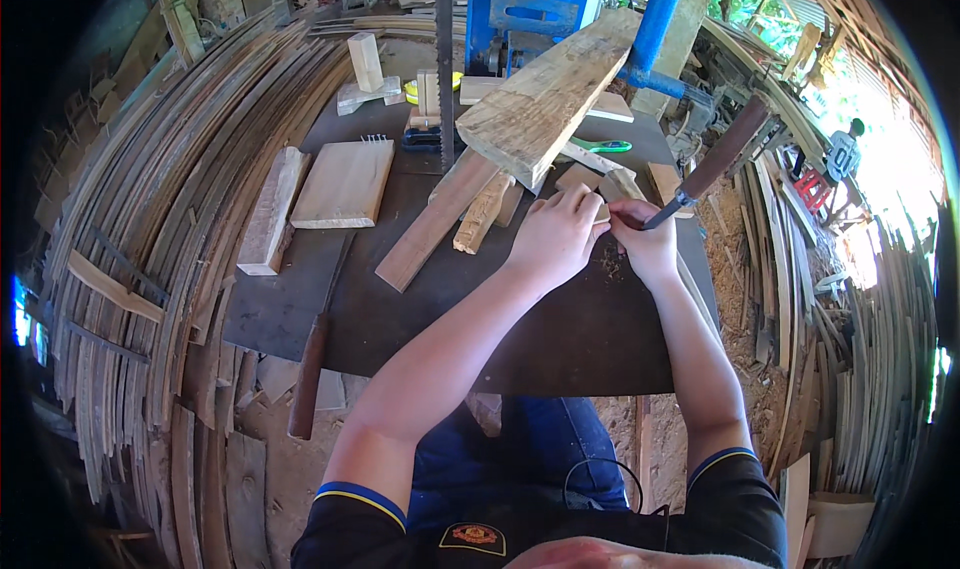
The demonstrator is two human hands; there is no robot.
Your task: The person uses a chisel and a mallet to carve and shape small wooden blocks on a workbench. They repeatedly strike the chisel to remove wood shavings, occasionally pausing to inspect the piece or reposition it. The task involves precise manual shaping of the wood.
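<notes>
My left hand (556, 231) has its fingers closed on a small light piece of wood (601, 214) above the dark tabletop (590, 339). Close against it, my right hand (645, 237) is closed around the blade of a long-handled knife (728, 149). The brown handle points up and away to the right, past the table's edge. The cutting tip is hidden among my fingers. Small shavings (610, 262) lie on the table just below the hands. Short wood offcuts (580, 177) rest beyond my fingers.
A toothed saw blade (446, 79) runs vertically through the table. A thick plank (545, 99) juts over it by a blue post (655, 29). A wooden board (345, 184) and a brown-handled tool (310, 374) lie left. Long strips (190, 169) are stacked alongside; a person (845, 154) is far right.
</notes>
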